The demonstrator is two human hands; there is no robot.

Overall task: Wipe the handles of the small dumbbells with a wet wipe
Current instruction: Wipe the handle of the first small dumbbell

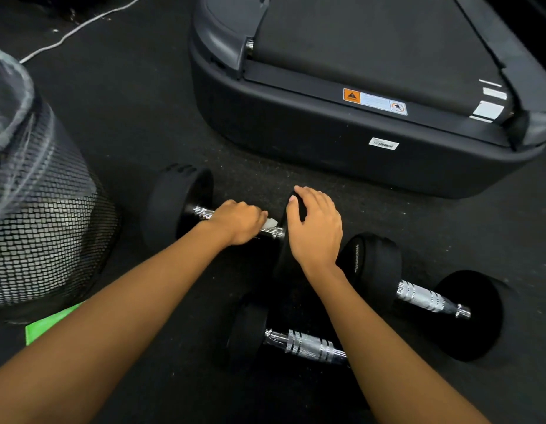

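Observation:
Three black dumbbells with chrome handles lie on the dark floor. On the far dumbbell (pixel 177 203), my left hand (pixel 239 221) is curled round the chrome handle with a white wet wipe (pixel 270 223) peeking out by the fingers. My right hand (pixel 316 228) rests on top of that dumbbell's right weight head, fingers draped over it. A second dumbbell (pixel 424 298) lies to the right, and a third dumbbell (pixel 305 345) lies nearest me, partly hidden by my right forearm.
A black treadmill base (pixel 342 133) stands just behind the dumbbells. A mesh waste bin (pixel 42 215) with a clear liner stands at the left, with a green packet (pixel 48 325) on the floor beside it. A white cable (pixel 82 24) runs across the floor at the far left.

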